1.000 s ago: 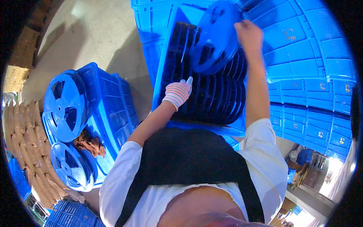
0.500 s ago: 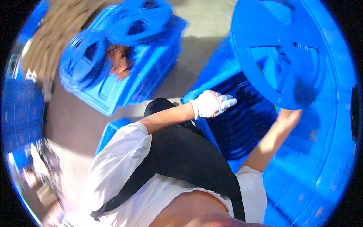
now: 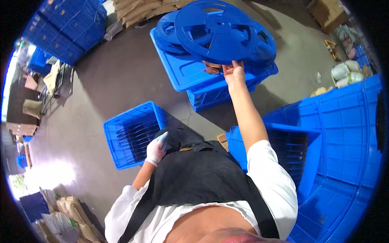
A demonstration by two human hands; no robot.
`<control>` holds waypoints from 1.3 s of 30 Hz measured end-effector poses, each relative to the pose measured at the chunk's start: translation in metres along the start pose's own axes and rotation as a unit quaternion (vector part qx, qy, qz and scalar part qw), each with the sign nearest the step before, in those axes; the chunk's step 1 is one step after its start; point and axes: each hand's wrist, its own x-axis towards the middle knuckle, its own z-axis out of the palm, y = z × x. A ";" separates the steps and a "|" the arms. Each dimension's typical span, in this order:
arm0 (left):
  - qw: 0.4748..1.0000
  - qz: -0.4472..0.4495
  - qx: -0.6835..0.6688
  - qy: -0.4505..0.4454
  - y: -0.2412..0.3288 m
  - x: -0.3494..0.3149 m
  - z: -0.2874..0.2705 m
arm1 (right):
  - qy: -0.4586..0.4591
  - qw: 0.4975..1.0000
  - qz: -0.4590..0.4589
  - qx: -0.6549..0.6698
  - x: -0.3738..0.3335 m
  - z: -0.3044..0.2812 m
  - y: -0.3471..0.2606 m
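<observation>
My right hand point(image 3: 234, 73), bare, pinches the near rim of a large round blue plastic reel flange point(image 3: 219, 47) with cut-out windows. The disc is held over other blue flanges point(image 3: 169, 34) lying on a lidded blue plastic box point(image 3: 184, 77). Whether it touches them I cannot tell. Under its near edge a brown crumpled thing point(image 3: 212, 68) sticks out. My left hand point(image 3: 156, 152), in a white glove, hangs beside my black apron with its fingers stretched out and holds nothing. Close to it on the floor stands an open blue crate point(image 3: 112, 146) with dark ribbed discs inside.
To my right, another blue crate point(image 3: 310, 162) holds dark discs in a row, beside blue crate walls point(image 3: 344, 121). Stacked blue crates point(image 3: 67, 28) stand far left. Brown sacks point(image 3: 142, 10) are piled at the back; white sacks point(image 3: 347, 73) lie at far right.
My view and body have turned left. My right hand has carried the flange from above the right-hand crate to the lidded box. My left hand has dropped from that crate to my side.
</observation>
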 end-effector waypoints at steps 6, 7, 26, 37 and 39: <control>0.950 -0.168 -0.244 0.094 -0.117 -0.065 0.113 | 0.083 0.995 0.056 -0.016 0.097 0.051 0.104; 0.949 -0.189 -0.231 0.101 -0.104 -0.067 0.105 | 0.120 0.991 0.056 0.006 0.108 0.054 0.123; 0.854 -0.493 -0.160 -0.046 -0.327 -0.013 0.168 | -0.177 0.680 -0.192 -0.685 -0.040 0.017 0.165; 0.887 -0.310 0.161 -0.302 -0.508 0.107 0.191 | -0.291 0.383 0.252 -0.840 -0.124 -0.108 0.250; 0.884 -0.312 0.138 -0.320 -0.518 0.108 0.197 | -0.222 0.405 0.263 -0.847 -0.116 -0.108 0.245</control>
